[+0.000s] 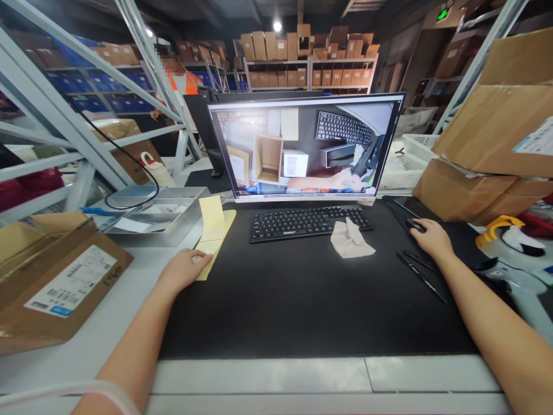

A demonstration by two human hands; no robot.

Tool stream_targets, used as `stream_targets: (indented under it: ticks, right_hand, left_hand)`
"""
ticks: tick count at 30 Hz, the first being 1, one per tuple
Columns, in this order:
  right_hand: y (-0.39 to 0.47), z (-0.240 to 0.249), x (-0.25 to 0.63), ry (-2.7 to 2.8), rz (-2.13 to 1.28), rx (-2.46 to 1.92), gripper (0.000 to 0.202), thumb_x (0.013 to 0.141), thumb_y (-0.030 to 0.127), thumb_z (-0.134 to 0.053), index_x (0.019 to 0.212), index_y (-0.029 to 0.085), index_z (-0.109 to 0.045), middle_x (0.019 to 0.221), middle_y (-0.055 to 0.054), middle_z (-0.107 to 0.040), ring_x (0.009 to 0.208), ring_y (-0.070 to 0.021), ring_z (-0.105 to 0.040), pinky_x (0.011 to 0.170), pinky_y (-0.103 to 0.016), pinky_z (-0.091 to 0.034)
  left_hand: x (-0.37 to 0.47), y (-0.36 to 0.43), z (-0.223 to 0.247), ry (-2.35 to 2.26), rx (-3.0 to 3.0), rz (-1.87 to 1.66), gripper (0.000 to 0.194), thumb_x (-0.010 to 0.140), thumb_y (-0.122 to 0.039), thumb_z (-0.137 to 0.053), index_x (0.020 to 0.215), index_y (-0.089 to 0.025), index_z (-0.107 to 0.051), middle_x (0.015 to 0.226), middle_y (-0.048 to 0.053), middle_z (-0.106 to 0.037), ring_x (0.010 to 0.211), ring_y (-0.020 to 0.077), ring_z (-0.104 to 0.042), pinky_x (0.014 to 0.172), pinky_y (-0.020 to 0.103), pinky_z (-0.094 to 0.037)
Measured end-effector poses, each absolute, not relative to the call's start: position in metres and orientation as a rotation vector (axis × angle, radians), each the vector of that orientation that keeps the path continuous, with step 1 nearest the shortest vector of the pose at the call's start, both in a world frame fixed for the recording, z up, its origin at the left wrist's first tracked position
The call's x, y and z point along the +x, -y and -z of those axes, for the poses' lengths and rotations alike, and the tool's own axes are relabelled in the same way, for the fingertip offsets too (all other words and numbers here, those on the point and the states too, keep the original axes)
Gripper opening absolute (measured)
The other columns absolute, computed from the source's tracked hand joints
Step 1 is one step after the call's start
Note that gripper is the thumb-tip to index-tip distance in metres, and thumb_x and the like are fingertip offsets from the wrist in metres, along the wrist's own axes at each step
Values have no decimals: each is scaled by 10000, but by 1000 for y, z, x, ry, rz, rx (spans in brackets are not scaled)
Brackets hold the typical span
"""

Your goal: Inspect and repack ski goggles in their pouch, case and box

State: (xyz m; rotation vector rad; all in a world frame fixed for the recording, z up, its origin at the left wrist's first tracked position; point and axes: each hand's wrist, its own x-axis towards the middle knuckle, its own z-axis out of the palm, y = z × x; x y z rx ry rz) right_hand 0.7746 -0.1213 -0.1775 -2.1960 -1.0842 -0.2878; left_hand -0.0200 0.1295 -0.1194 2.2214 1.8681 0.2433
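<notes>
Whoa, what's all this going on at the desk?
Someone is at a computer. Their right hand is on a black mouse, and their left hand rests on a yellow paper pad. The monitor is on, showing a picture of boxes and another keyboard. The real keyboard lies in front of it, untouched, with a crumpled tissue against it.

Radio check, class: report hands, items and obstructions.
Left hand on yellow notepad. Right hand on black mouse. Notepad lies left of keyboard. Possible obstruction: pale tissue overlapping keyboard's right part.
</notes>
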Motion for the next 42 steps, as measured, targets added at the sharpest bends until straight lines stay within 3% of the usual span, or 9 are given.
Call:
stream_targets:
  ticks: [8, 27, 37, 42]
  right_hand:
    - [122, 177, 774, 1091, 263, -2216, 486, 862, 472, -661, 1223, 223, -871, 1442, -167, -771, 1417, -408, -683, 1276, -580, -518]
    - [122, 176, 771, 1068, 250, -2200, 456, 850, 451, -671, 1196, 229, -870, 1424, -169, -762, 1419, -412, -671, 1284, -605, -507]
    - [122, 175, 771, 1072, 251, -2200, 433, 857, 470, -670, 1180, 257, -866, 1401, -146, -767, 1417, -402, -673, 1284, -589, -511]
    - [122, 173, 769, 1077, 248, -2202, 434, 862, 448, -671, 1191, 246, -869, 1392, -152, -768, 1411, -400, -674, 1280, -587, -513]
  left_hand:
    - [-21, -131, 123, -1868, 2236, -262, 681, 858, -734, -496, 1026, -206, -892, 1247, 213, -838, 1185, 427, -784, 1037, 470, -614]
    - [-18, -127, 117, -1866, 2221, -235, 727, 838, -748, -459, 1048, -198, -885, 1281, 239, -821, 1223, 453, -774, 1085, 507, -611]
    - [-18, -128, 119, -1876, 2216, -291, 625, 863, -702, -529, 1005, -216, -895, 1262, 218, -846, 1192, 436, -790, 1083, 498, -623]
    - [-19, -129, 118, -1878, 2224, -236, 687, 862, -724, -493, 1054, -205, -901, 1278, 228, -840, 1213, 433, -783, 1084, 485, -616]
